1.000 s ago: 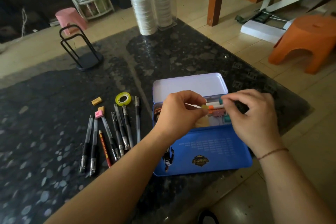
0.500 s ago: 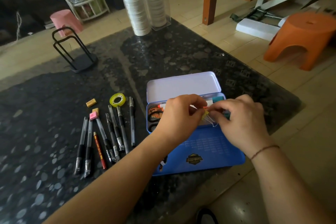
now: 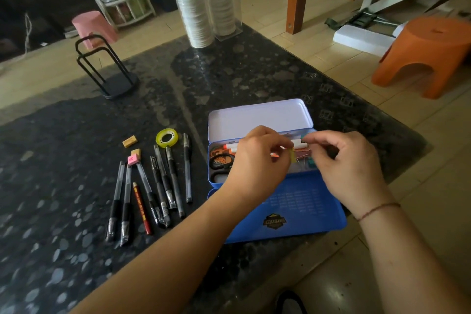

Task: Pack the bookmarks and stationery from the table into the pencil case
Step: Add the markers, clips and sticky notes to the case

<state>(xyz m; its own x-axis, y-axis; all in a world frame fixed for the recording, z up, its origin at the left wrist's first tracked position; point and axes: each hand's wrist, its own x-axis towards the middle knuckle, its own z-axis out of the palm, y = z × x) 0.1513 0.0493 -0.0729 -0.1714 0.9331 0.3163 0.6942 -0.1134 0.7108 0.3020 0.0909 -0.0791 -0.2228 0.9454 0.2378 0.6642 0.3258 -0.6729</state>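
One table [image 3: 254, 71], dark and speckled, fills my view. On its near right part sits the blue case [image 3: 300, 214], open, with its pale lid [image 3: 257, 117] tipped back and a blue flap lying flat toward me. Inside the tray I see scissors [image 3: 221, 163] at the left end, a white marker [image 3: 233, 146] with an orange tip along the back, and small clips under the hands that I cannot count.

Both forearms reach in from below. My left hand [image 3: 257, 160] hovers over the tray, fingers curled, pinching a small yellow tab [image 3: 292, 155] at thumb and forefinger. My right hand [image 3: 349, 163] faces it, fingers curled, fingertips meeting at the same tab; whether it truly grasps it I cannot tell.

Left of the case lie seven pens [image 3: 163, 181] and one red pencil [image 3: 142, 208], roughly parallel. Beyond them are one tape roll [image 3: 167, 137] and three erasers [image 3: 133, 159].
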